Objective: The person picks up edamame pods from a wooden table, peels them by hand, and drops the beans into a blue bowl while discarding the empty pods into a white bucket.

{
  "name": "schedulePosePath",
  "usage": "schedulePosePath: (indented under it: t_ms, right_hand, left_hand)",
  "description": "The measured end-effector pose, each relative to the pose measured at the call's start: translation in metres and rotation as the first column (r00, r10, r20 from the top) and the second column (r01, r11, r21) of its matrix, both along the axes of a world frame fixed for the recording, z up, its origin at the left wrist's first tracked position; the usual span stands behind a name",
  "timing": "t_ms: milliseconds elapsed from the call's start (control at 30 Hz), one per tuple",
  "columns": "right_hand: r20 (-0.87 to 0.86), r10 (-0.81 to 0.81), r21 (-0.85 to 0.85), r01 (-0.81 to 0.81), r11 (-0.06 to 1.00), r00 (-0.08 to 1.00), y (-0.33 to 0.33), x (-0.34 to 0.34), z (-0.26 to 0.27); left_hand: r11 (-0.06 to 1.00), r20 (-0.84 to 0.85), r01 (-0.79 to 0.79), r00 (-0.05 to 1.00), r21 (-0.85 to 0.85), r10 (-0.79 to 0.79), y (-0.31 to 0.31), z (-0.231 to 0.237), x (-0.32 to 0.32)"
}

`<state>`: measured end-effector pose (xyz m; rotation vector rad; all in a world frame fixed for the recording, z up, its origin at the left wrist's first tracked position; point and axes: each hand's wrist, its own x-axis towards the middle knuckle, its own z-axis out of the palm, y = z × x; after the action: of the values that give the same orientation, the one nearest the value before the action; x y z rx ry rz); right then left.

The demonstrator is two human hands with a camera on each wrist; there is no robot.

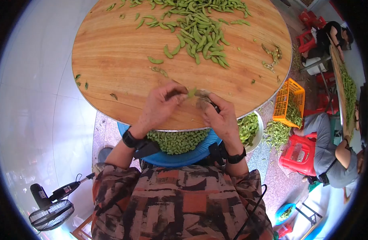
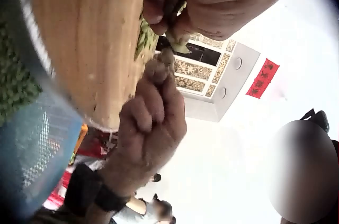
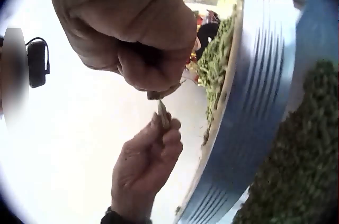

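Room: white-walled, pale-floored; a fan is standing behind and to the left of the round worktop, a red stool to its right.
Pod heap: green pods are lying across the far half of the worktop, trailing toward its middle, likely to be within easy reach.
Pod in hand: one pale green pod is hanging just above the worktop's near part, between both hands.
Left hand: thumb and fingers are pinching the pod near one end, probably to be steadying it and leaving its tip exposed.
Right hand: fingers are curling in, thumb and fingertip apparently pinching the pod's other end; the exact contact is staying partly hidden.
Basin: blue basin is sitting below the worktop's near edge, holding loose green beans; such closeness is presumably keeping drops short.
Scraps: brownish pod scraps are lying by the worktop's right edge, seemingly being kept apart from the heap.
Right of worktop: white bowl and orange crate are both holding more green stuff.
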<state>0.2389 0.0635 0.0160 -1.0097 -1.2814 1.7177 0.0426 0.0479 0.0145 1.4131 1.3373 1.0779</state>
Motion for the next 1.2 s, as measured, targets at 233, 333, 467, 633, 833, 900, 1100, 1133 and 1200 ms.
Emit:
schedulePosePath:
  t_ms: [233,333,467,633,833,900,1100,1133,1200]
  right_hand:
    - [-0.098,0.018,-0.129,-0.03,0.991,0.995,-0.002,0.003,-0.001]
    - [-0.039,0.018,-0.09,-0.021,0.996,0.999,-0.002,0.004,-0.005]
    - [-0.028,0.04,0.008,-0.04,0.999,0.999,0.001,0.008,-0.012]
    - [-0.382,0.138,-0.259,-0.249,0.933,0.914,0.012,0.022,-0.019]
    - [-0.371,0.097,-0.274,-0.209,0.939,0.924,0.008,0.021,-0.012]
    - [0.018,0.061,-0.097,-0.059,0.994,0.998,0.002,0.016,-0.007]
    - [0.127,0.014,0.091,-0.026,0.996,0.992,-0.002,0.011,-0.008]
    - [0.128,0.015,0.092,-0.027,0.995,0.992,-0.002,0.012,-0.01]
    - [0.262,-0.007,0.293,-0.072,0.953,0.965,-0.001,0.011,-0.015]
  left_hand:
    - [0.998,0.012,-0.034,0.999,0.054,0.033,-0.013,-0.009,0.023]
    - [0.945,-0.314,-0.016,0.941,0.326,0.124,-0.013,-0.012,0.022]
    - [0.964,-0.299,-0.019,0.949,0.266,0.101,-0.014,-0.016,0.021]
    - [0.842,0.847,0.369,0.502,-0.393,0.175,-0.018,-0.019,0.016]
    - [0.879,0.71,0.311,0.703,-0.362,0.044,-0.019,-0.016,0.024]
    - [0.938,0.484,0.192,0.875,-0.288,-0.031,-0.02,-0.02,0.028]
    - [0.951,0.205,0.118,0.977,-0.287,-0.06,-0.014,-0.008,0.019]
    - [0.895,0.292,0.2,0.953,-0.399,-0.083,-0.011,-0.008,0.014]
    - [0.866,0.359,0.249,0.929,-0.434,-0.087,-0.008,-0.009,0.01]
